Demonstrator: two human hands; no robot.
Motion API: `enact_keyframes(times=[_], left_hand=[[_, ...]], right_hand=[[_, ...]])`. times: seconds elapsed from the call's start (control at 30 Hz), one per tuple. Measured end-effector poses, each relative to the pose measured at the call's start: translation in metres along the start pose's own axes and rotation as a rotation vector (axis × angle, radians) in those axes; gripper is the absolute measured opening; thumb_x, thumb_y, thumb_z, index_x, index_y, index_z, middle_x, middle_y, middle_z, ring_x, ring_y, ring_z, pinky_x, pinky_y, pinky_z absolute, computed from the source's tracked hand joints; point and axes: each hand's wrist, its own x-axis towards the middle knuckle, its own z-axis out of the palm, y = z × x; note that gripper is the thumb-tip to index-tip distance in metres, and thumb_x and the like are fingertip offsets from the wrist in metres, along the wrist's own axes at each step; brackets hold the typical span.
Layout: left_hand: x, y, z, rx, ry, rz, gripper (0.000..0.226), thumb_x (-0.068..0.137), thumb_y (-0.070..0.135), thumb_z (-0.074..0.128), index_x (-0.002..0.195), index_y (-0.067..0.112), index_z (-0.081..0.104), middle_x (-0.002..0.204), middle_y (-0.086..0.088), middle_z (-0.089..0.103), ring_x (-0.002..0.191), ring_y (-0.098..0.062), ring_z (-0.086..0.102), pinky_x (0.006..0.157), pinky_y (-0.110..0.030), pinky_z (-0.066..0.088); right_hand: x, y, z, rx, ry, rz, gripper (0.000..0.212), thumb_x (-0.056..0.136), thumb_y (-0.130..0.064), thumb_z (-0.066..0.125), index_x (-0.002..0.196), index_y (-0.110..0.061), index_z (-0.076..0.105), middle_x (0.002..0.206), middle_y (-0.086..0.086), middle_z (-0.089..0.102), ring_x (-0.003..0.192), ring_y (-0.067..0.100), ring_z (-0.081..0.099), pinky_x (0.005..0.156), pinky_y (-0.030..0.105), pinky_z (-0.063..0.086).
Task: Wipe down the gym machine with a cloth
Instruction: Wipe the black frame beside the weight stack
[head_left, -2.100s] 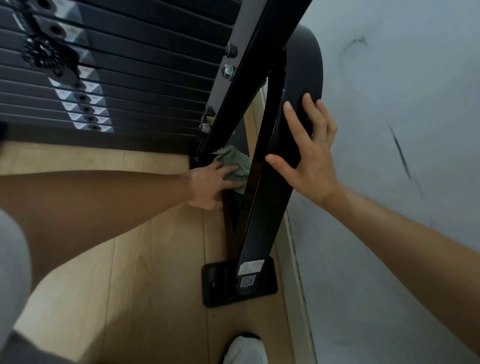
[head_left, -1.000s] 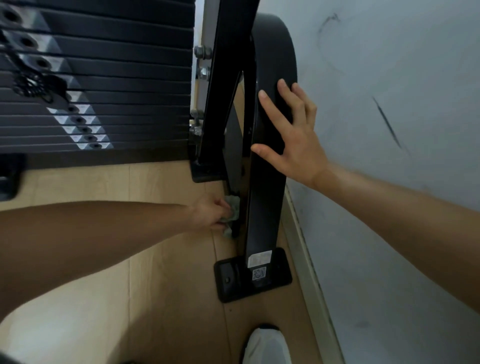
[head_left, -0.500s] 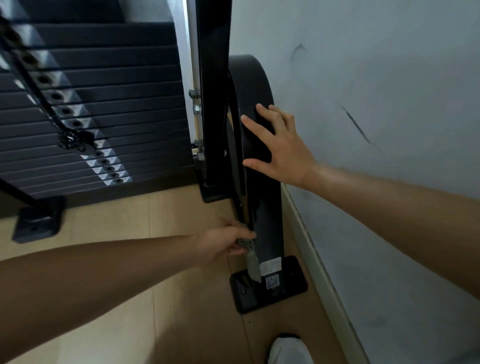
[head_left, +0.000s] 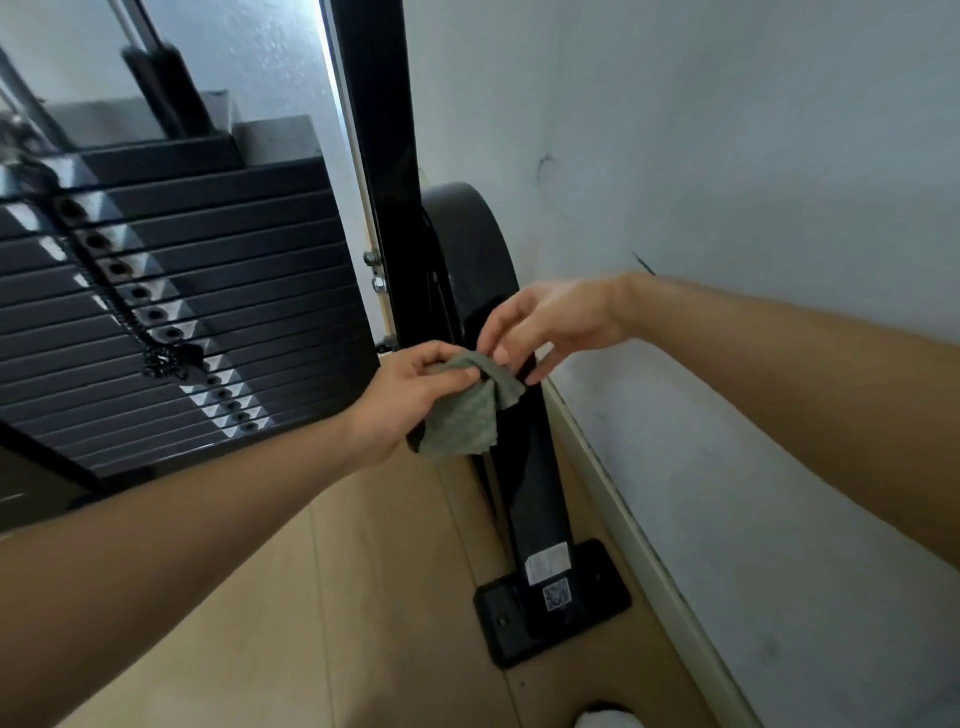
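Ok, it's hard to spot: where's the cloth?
Centre of the head view: the cloth hangs from the left hand, its top pinched by the right hand, before the black post.

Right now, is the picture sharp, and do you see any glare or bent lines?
Head view: the right hand is smeared by motion, while the cloth is fairly sharp; head view: bright light edges the black post on its left; the baseboard curves from the wide lens.

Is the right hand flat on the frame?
No, the right hand pinches the cloth, which the left hand also holds, in front of the frame.
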Motion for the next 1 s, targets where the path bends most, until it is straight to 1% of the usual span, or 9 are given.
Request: enact_keyframes(times=[0.1, 0.17, 0.33, 0.47, 0.57, 0.7, 0.83, 0.9, 1.0], left_hand=[[0.001, -0.004, 0.005, -0.038, -0.003, -0.003, 0.019, 0.086, 0.009, 0.077, 0.101, 0.014, 0.066, 0.089, -0.006, 0.075, 0.081, -0.016, 0.072, 0.071, -0.028, 0.056], [0.002, -0.012, 0.009, 0.068, 0.013, 0.010, 0.029, 0.081, 0.005, 0.082, 0.100, 0.015, 0.062, 0.092, -0.009, 0.074, 0.077, -0.016, 0.069, 0.069, -0.032, 0.057], [0.013, -0.020, 0.011, 0.708, 0.094, 0.403, 0.031, 0.077, 0.010, 0.084, 0.084, 0.030, 0.061, 0.085, 0.012, 0.064, 0.075, -0.003, 0.057, 0.071, -0.030, 0.052], [0.028, -0.013, 0.010, 1.040, 0.160, 0.751, 0.012, 0.087, 0.011, 0.075, 0.092, 0.021, 0.070, 0.094, 0.007, 0.058, 0.082, -0.017, 0.059, 0.065, -0.028, 0.044], [0.039, -0.010, 0.009, 1.244, 0.245, 0.912, 0.011, 0.088, 0.012, 0.075, 0.098, 0.016, 0.077, 0.095, -0.002, 0.059, 0.082, -0.024, 0.054, 0.062, -0.030, 0.040], [0.046, 0.008, 0.006, 1.472, 0.353, 1.023, 0.021, 0.097, 0.030, 0.062, 0.112, 0.023, 0.075, 0.103, -0.002, 0.058, 0.092, -0.027, 0.050, 0.074, -0.041, 0.041], [0.053, 0.025, 0.002, 1.589, 0.411, 0.953, 0.039, 0.096, 0.040, 0.057, 0.129, 0.019, 0.065, 0.110, -0.006, 0.057, 0.094, -0.028, 0.048, 0.076, -0.042, 0.041], [0.061, 0.031, -0.002, 1.557, 0.455, 0.916, 0.041, 0.096, 0.036, 0.060, 0.131, 0.016, 0.063, 0.108, -0.008, 0.056, 0.090, -0.029, 0.049, 0.071, -0.042, 0.043], [0.073, 0.037, -0.008, 1.431, 0.485, 0.855, 0.036, 0.097, 0.028, 0.059, 0.126, 0.008, 0.064, 0.103, -0.011, 0.054, 0.084, -0.028, 0.050, 0.061, -0.041, 0.046]], right_hand=[[0.002, 0.012, 0.005, -0.060, 0.046, 0.051, 0.014, 0.086, -0.008, 0.076, 0.097, -0.013, 0.070, 0.088, 0.005, 0.073, 0.089, 0.021, 0.068, 0.087, 0.040, 0.057], [0.004, 0.020, 0.006, -0.103, 0.135, 0.092, 0.014, 0.083, -0.004, 0.077, 0.087, -0.014, 0.068, 0.081, 0.006, 0.069, 0.079, 0.019, 0.065, 0.073, 0.034, 0.056], [0.001, 0.038, 0.005, -0.225, 0.502, 0.114, 0.015, 0.080, -0.002, 0.075, 0.080, -0.015, 0.068, 0.075, 0.004, 0.065, 0.061, 0.015, 0.060, 0.048, 0.023, 0.049], [0.009, 0.044, 0.010, -0.136, 0.794, 0.054, 0.022, 0.077, 0.004, 0.072, 0.072, -0.017, 0.067, 0.068, 0.001, 0.065, 0.054, 0.018, 0.062, 0.044, 0.025, 0.050], [0.014, 0.042, 0.013, -0.044, 0.978, 0.059, 0.017, 0.078, 0.004, 0.072, 0.074, -0.013, 0.070, 0.068, 0.004, 0.066, 0.058, 0.021, 0.069, 0.051, 0.029, 0.060], [0.023, 0.039, 0.007, 0.261, 1.160, 0.026, 0.020, 0.077, 0.004, 0.073, 0.069, -0.015, 0.068, 0.074, 0.008, 0.069, 0.070, 0.027, 0.073, 0.062, 0.036, 0.064], [0.027, 0.029, 0.005, 0.556, 1.005, -0.202, 0.016, 0.088, -0.002, 0.072, 0.099, -0.013, 0.070, 0.106, 0.014, 0.071, 0.095, 0.030, 0.072, 0.081, 0.039, 0.062], [0.027, 0.028, 0.012, 0.370, 1.022, -0.316, 0.044, 0.085, -0.004, 0.075, 0.126, -0.016, 0.065, 0.122, 0.008, 0.066, 0.101, 0.023, 0.072, 0.090, 0.036, 0.060], [0.035, 0.028, 0.025, 0.070, 1.050, -0.442, 0.063, 0.077, -0.008, 0.080, 0.136, -0.021, 0.060, 0.131, 0.000, 0.052, 0.114, 0.016, 0.063, 0.095, 0.032, 0.057]])
